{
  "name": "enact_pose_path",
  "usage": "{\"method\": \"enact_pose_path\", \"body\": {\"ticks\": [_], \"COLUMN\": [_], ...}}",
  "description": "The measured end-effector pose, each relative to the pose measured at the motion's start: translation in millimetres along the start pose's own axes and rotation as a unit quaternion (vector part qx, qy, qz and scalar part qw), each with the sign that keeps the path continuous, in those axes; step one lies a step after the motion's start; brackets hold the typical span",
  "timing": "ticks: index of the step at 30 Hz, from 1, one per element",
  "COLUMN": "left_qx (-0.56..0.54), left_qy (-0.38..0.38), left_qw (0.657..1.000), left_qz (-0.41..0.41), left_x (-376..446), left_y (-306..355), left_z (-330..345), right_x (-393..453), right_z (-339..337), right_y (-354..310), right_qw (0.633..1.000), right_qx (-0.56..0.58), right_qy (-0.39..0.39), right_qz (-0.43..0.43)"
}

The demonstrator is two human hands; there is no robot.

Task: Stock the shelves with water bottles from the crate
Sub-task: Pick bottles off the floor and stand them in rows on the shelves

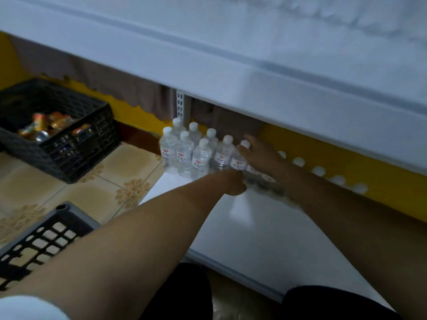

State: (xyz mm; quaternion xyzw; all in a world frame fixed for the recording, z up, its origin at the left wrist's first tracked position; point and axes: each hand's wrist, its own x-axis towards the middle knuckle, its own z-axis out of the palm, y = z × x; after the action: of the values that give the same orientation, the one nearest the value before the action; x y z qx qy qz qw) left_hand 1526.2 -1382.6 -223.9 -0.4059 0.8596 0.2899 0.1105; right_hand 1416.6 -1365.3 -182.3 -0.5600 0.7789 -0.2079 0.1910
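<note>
Placing step, bottom shelf [242, 239]: left hand [233, 182] curled low around a bottle [238, 161] in the row, right hand [258, 153] spread across neighbouring caps. Next: let go, back to the crate [34, 241].

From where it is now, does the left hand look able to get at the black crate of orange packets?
Probably not without pulling back: the left hand is busy at the water bottles on the bottom shelf, and the black crate sits well off across open floor.
</note>
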Motion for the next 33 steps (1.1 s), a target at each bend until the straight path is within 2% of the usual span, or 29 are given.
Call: {"method": "enact_pose_path", "body": {"ticks": [2, 6, 9, 13, 16, 18, 21, 24, 26, 28, 31, 33], "left_qx": [-0.006, -0.020, -0.025, -0.002, 0.065, 0.135, 0.218, 0.276, 0.291, 0.310, 0.329, 0.360], "left_qy": [0.014, -0.008, -0.027, -0.067, -0.125, -0.181, -0.254, -0.301, -0.334, -0.366, -0.414, -0.431], "left_qw": [0.998, 0.987, 0.976, 0.962, 0.943, 0.916, 0.862, 0.816, 0.795, 0.780, 0.766, 0.754], "left_qz": [0.067, 0.161, 0.216, 0.266, 0.301, 0.331, 0.382, 0.408, 0.414, 0.403, 0.365, 0.340], "left_x": [-18, -68, -112, -174, -226, -262, -316, -363, -382, -387, -377, -366], "left_y": [46, 154, 237, 341, 410, 447, 490, 509, 505, 490, 465, 453], "left_z": [9, 36, 53, 91, 145, 192, 262, 327, 370, 402, 430, 433], "right_x": [-34, -119, -191, -307, -413, -491, -604, -705, -761, -804, -839, -847], "right_z": [-36, -115, -177, -246, -279, -286, -270, -225, -177, -116, -25, 17], "right_y": [19, 64, 93, 143, 185, 213, 255, 290, 309, 326, 344, 345], "right_qw": [0.999, 0.993, 0.986, 0.970, 0.958, 0.948, 0.927, 0.901, 0.874, 0.845, 0.796, 0.782], "right_qx": [-0.020, -0.066, -0.123, -0.161, -0.150, -0.150, -0.130, -0.048, -0.001, 0.040, 0.121, 0.149], "right_qy": [0.020, 0.035, 0.046, 0.064, 0.113, 0.121, 0.110, 0.120, 0.125, 0.094, 0.049, 0.033], "right_qz": [0.044, 0.091, 0.105, 0.172, 0.214, 0.255, 0.333, 0.414, 0.469, 0.525, 0.591, 0.604]}}
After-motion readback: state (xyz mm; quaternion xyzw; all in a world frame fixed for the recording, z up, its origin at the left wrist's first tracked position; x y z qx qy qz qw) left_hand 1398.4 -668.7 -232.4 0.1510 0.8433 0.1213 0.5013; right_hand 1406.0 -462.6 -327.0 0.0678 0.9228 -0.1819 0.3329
